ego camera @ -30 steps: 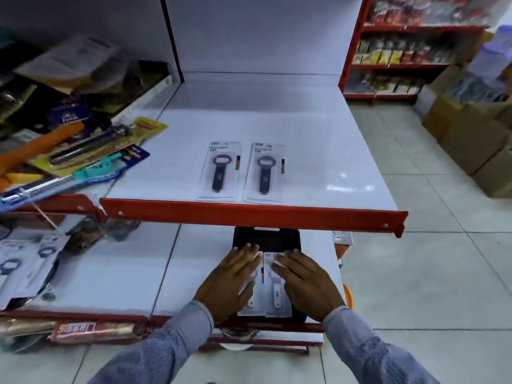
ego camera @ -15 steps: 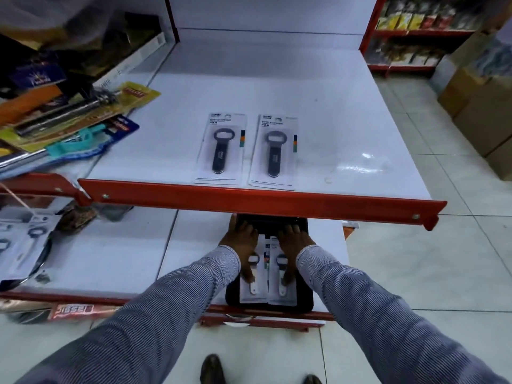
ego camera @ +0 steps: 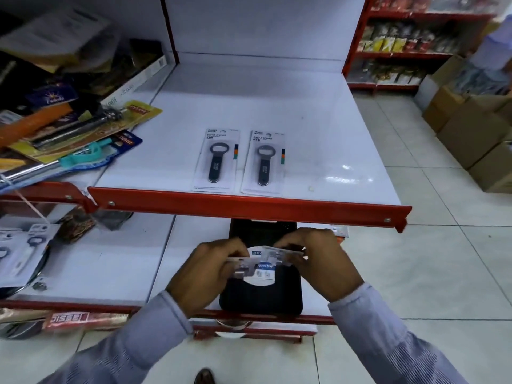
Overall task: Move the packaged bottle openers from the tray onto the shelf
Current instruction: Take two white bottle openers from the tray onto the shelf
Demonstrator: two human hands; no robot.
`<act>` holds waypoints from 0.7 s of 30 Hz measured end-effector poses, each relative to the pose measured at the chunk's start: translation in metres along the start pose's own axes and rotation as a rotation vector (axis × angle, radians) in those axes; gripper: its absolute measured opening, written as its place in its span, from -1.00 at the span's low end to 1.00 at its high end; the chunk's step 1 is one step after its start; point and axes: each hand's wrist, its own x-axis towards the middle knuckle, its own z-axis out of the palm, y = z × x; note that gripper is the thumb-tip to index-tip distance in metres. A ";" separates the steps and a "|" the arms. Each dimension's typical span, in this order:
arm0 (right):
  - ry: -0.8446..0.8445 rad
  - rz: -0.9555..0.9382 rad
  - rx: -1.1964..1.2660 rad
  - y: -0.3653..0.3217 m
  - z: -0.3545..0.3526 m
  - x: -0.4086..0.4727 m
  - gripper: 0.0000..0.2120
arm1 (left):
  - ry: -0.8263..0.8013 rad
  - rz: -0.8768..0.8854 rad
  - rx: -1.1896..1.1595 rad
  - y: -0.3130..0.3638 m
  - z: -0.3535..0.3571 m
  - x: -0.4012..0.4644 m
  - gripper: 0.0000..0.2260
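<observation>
Two packaged bottle openers lie side by side near the front edge of the white shelf (ego camera: 318, 139), the left pack (ego camera: 216, 161) and the right pack (ego camera: 264, 163). On the lower shelf sits a black tray (ego camera: 288, 295) with a round white label showing. Above the tray my left hand (ego camera: 205, 275) grips one packaged bottle opener (ego camera: 243, 266) and my right hand (ego camera: 321, 259) grips another packaged bottle opener (ego camera: 279, 254). Both packs are lifted off the tray and seen nearly edge-on, blurred.
The shelf's red front lip (ego camera: 249, 207) runs just above my hands. Piled kitchen tools in packaging (ego camera: 69, 134) crowd the shelf's left side. More opener packs (ego camera: 19, 250) lie lower left. Cardboard boxes (ego camera: 476, 128) stand on the tiled floor at right.
Both hands were pressed flat on the two packs in the tray. Now each hand has lifted one pack off it, uncovering the tray's label.
</observation>
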 end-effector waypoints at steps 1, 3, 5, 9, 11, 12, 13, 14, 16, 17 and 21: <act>0.063 -0.021 0.019 -0.009 -0.015 -0.006 -0.81 | 0.062 0.023 -0.012 0.011 -0.016 -0.003 -0.73; 0.209 -0.054 0.057 -0.026 -0.045 -0.014 -0.74 | 0.183 0.071 -0.065 0.034 -0.049 -0.005 -0.74; 0.319 -0.096 0.124 -0.043 -0.075 -0.020 -0.71 | 0.285 0.118 -0.155 0.057 -0.077 -0.005 -0.74; 0.462 -0.169 0.321 -0.065 -0.130 -0.011 -0.74 | 0.378 0.176 -0.386 0.089 -0.115 0.019 -0.73; 0.538 -0.199 0.285 -0.065 -0.158 0.003 -0.76 | 0.439 0.222 -0.366 0.102 -0.129 0.043 -0.77; 0.563 -0.196 0.255 -0.063 -0.172 0.013 -0.76 | 0.468 0.244 -0.349 0.108 -0.133 0.058 -0.76; 0.582 -0.191 0.237 -0.059 -0.185 0.023 -0.77 | 0.489 0.258 -0.353 0.114 -0.137 0.075 -0.76; 0.591 -0.173 0.234 -0.053 -0.194 0.036 -0.78 | 0.492 0.258 -0.382 0.118 -0.138 0.092 -0.74; 0.591 -0.095 0.258 -0.039 -0.210 0.064 -0.78 | 0.460 0.223 -0.452 0.124 -0.136 0.129 -0.74; 0.581 -0.045 0.253 -0.031 -0.216 0.075 -0.77 | 0.430 0.183 -0.458 0.127 -0.133 0.147 -0.76; 0.427 0.168 0.124 0.002 -0.213 0.115 -0.72 | 0.363 0.017 -0.259 0.123 -0.112 0.203 -0.75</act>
